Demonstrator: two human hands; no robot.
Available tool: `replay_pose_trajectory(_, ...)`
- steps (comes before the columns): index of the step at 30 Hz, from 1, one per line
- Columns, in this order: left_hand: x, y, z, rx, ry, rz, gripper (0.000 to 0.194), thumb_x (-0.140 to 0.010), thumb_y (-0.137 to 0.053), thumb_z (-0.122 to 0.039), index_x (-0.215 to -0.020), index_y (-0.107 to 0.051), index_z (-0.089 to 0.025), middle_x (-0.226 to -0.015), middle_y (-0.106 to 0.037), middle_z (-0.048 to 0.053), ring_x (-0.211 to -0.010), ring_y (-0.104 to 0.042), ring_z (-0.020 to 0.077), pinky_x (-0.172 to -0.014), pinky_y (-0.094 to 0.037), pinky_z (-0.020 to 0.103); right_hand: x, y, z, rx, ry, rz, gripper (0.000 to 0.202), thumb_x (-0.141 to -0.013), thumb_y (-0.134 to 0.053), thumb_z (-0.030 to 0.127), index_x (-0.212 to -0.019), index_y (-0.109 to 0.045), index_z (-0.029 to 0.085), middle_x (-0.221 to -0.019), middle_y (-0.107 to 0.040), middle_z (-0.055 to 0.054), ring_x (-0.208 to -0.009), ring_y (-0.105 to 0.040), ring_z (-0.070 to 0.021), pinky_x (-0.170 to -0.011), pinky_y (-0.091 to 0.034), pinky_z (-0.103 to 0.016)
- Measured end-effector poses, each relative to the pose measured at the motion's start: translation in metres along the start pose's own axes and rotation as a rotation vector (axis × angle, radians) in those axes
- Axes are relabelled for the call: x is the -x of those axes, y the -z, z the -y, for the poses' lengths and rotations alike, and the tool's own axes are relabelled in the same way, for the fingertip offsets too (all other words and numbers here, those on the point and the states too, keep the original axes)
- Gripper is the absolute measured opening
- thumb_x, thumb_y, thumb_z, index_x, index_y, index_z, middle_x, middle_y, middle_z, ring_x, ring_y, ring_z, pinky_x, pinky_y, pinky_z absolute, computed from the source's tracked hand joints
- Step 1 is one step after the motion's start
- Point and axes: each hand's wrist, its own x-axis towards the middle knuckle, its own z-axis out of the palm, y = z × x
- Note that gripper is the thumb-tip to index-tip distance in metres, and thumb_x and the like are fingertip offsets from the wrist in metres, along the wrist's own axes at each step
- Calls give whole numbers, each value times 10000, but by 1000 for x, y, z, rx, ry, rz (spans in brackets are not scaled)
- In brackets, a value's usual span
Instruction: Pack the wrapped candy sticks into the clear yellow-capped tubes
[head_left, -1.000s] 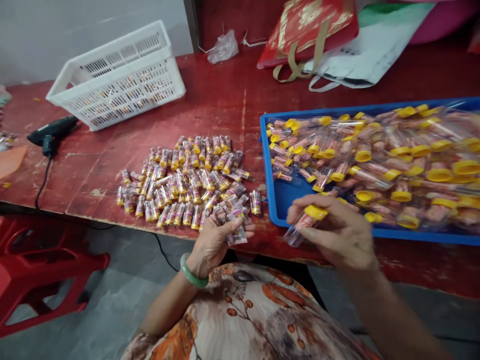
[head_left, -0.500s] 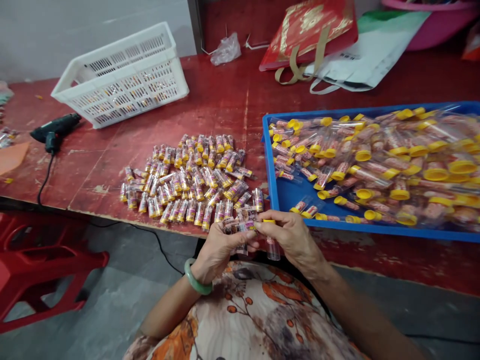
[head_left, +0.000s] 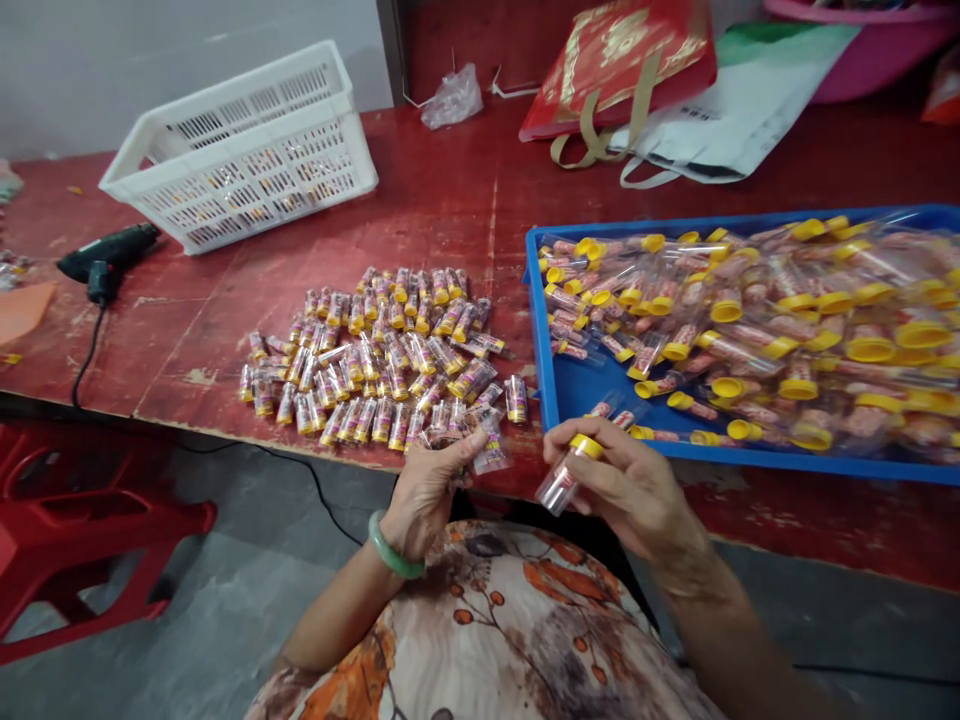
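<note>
My left hand [head_left: 431,490] is closed on a bunch of clear printed plastic sleeves [head_left: 489,448], with the thumb lying across them. In my right hand [head_left: 630,480] is a clear tube with a yellow cap [head_left: 570,475], tilted with the cap end up; something pink shows inside it. The two hands are apart. Just beyond the left hand lies a group of sleeved tubes [head_left: 390,370] with yellow caps. To the right, a blue tray [head_left: 546,380] holds many unsleeved tubes [head_left: 682,340] with yellow caps.
A white plastic basket [head_left: 247,160] stands at the back left, with a black heat gun [head_left: 109,255] and its cord beside it. Red and white bags [head_left: 622,70] lie at the back near a pink basin [head_left: 885,50]. A red stool [head_left: 97,540] is at lower left.
My hands have moved apart. The right hand has shifted to the right with the tube, which is now tilted and shows more. The left hand still holds the sleeves.
</note>
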Motion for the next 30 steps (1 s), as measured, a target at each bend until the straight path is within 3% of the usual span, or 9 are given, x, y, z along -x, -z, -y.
replay_pose_trajectory(4, 0, -2, 3, 38, 15, -30, 336, -572, -872, -325, -774, -717, -106, -755, -701, 60, -618, -631, 134, -567, -501, 240, 17, 1, -6, 13, 149, 36, 197, -839, -627, 284, -1017, -577, 214, -978, -587, -43, -640, -613, -130, -583, -535, -285)
replay_pose_trajectory(11, 6, -10, 3, 140, -15, -70, 370, -490, -907, -323, -611, -615, -132, -566, -582, -39, -468, -505, 54, -455, -414, 179, 20, -13, -13, 232, 464, -130, 188, -794, -662, 171, -963, -607, 232, -901, -632, -41, -836, -624, -191, -701, -517, -312)
replay_pose_trajectory(19, 9, -8, 11, 133, 15, 6, 362, -575, -870, -383, -666, -617, -140, -561, -565, -31, -470, -495, 54, -418, -354, 162, 16, -29, -8, 251, 642, -260, 281, -741, -709, 136, -971, -600, 255, -885, -662, -31, -819, -653, -189, -682, -557, -314)
replay_pose_trajectory(24, 14, -15, 8, 169, 72, -38, 389, -534, -888, -381, -729, -649, -143, -619, -593, -31, -472, -479, 44, -411, -347, 161, 18, -30, -11, 495, 759, -402, 309, -729, -734, 155, -984, -597, 263, -916, -680, -39, -796, -670, -191, -696, -580, -353)
replay_pose_trajectory(30, 11, -14, 11, 208, 84, -6, 381, -547, -879, -398, -704, -646, -141, -592, -581, -26, -488, -502, 60, -439, -370, 176, 23, -27, -6, 507, 812, -326, 333, -745, -725, 173, -1024, -580, 282, -897, -682, -33, -769, -685, -194, -623, -593, -340)
